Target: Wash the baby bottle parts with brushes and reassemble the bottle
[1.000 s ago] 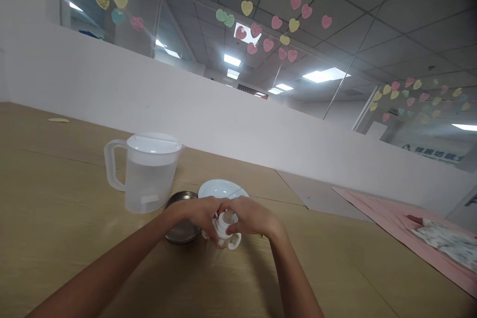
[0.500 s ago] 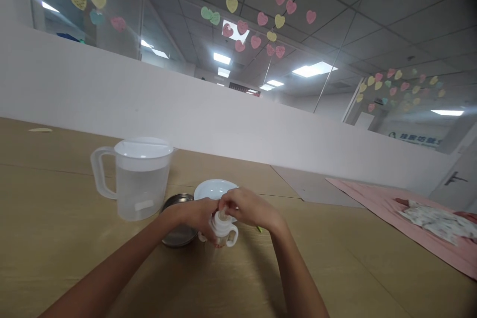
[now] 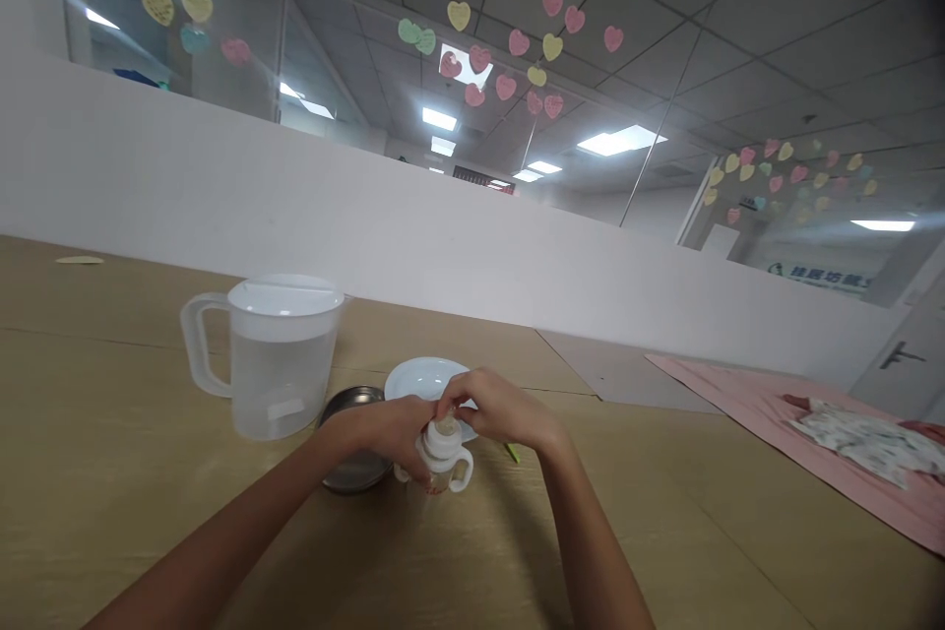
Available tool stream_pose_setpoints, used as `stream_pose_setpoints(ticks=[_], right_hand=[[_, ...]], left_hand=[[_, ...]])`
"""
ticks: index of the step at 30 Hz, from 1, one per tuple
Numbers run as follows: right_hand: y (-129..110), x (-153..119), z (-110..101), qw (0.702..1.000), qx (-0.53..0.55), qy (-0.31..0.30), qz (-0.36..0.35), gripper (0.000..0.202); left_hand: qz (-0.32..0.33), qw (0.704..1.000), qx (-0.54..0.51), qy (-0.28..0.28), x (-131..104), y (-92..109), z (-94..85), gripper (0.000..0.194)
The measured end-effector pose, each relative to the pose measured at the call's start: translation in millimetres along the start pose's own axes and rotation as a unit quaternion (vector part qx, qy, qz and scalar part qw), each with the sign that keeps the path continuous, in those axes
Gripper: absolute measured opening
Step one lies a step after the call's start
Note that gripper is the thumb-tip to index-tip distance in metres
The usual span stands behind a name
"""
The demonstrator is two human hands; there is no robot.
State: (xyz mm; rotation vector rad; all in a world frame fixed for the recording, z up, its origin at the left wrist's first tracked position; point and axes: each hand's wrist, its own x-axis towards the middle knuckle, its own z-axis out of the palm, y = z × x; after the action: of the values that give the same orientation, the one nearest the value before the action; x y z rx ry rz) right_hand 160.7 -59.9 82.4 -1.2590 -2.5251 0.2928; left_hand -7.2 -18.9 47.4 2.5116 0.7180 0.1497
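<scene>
A baby bottle [image 3: 441, 458] with a white collar and side handles stands upright before me on the table. My left hand [image 3: 403, 433] is wrapped round its left side, fingers partly hidden behind it. At the top, my right hand [image 3: 491, 406] pinches the clear teat [image 3: 445, 425] between bent fingers. Just behind the hands sits a pale plate [image 3: 420, 374], partly covered by them. A round metal bowl [image 3: 355, 472] is by my left wrist, half hidden under the forearm.
A lidded plastic jug [image 3: 284, 364] of clear liquid stands left of the bowl. Right of my hand lies a small green item [image 3: 512, 453]. A pink cloth [image 3: 738, 404] at the far right bears a doll-like figure in patterned clothing [image 3: 856, 433]. A white wall [image 3: 413, 246] runs behind.
Almost nothing differs. My right hand's fingers have shifted slightly at the teat, and the green item shows a little more. My left hand keeps its hold on the bottle.
</scene>
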Motion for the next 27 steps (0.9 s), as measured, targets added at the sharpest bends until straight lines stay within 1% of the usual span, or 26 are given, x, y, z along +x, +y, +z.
stream_pose_setpoints(ticks=[4,6,9,10,11,14,15,17,20,22,25,27], right_hand=[[-1.2,-3.0,-3.9,1.000,0.007,0.019,0.010,0.025],[-3.8,-5.6,-7.6,0.999,0.014,0.039,0.010,0.026],[-7.0,-10.3,-14.9,0.995,0.024,0.099,0.007,0.026],[-7.6,-12.2,-17.5,0.992,0.026,0.125,0.007,0.026],[-7.9,-14.2,-20.1,0.988,0.027,0.150,0.008,0.025],[-8.7,-20.8,-27.1,0.975,0.029,0.222,0.011,0.023],[-9.0,-22.9,-29.0,0.970,0.029,0.243,0.011,0.022],[-9.8,-26.4,-32.1,0.960,0.030,0.278,0.009,0.021],[-10.0,-29.2,-35.0,0.950,0.029,0.310,0.011,0.020],[-9.2,-29.4,-35.8,0.946,0.027,0.324,0.020,0.020],[-7.5,-27.8,-35.3,0.941,0.020,0.334,0.043,0.019],[-6.2,-26.3,-34.5,0.941,0.013,0.334,0.055,0.019]], left_hand=[[0.020,1.000,0.000,-0.020,2.2,-0.9,1.1,0.036],[0.040,0.999,-0.014,-0.012,2.6,-1.6,-0.5,0.044],[0.054,0.995,-0.055,0.057,1.1,-1.5,-7.2,0.068],[0.049,0.993,-0.070,0.083,0.2,-0.8,-10.2,0.071],[0.042,0.990,-0.084,0.106,-0.6,0.2,-13.2,0.068],[0.029,0.984,-0.099,0.145,-2.0,5.4,-20.1,0.046],[0.032,0.982,-0.096,0.157,-1.9,7.4,-21.2,0.039],[0.043,0.978,-0.085,0.187,-1.2,10.7,-21.8,0.033],[0.045,0.969,-0.074,0.231,0.4,13.0,-20.7,0.032],[0.039,0.962,-0.086,0.255,1.3,12.6,-20.4,0.033],[0.029,0.950,-0.106,0.293,2.4,10.5,-20.9,0.035],[0.027,0.946,-0.092,0.310,3.2,8.1,-20.9,0.035]])
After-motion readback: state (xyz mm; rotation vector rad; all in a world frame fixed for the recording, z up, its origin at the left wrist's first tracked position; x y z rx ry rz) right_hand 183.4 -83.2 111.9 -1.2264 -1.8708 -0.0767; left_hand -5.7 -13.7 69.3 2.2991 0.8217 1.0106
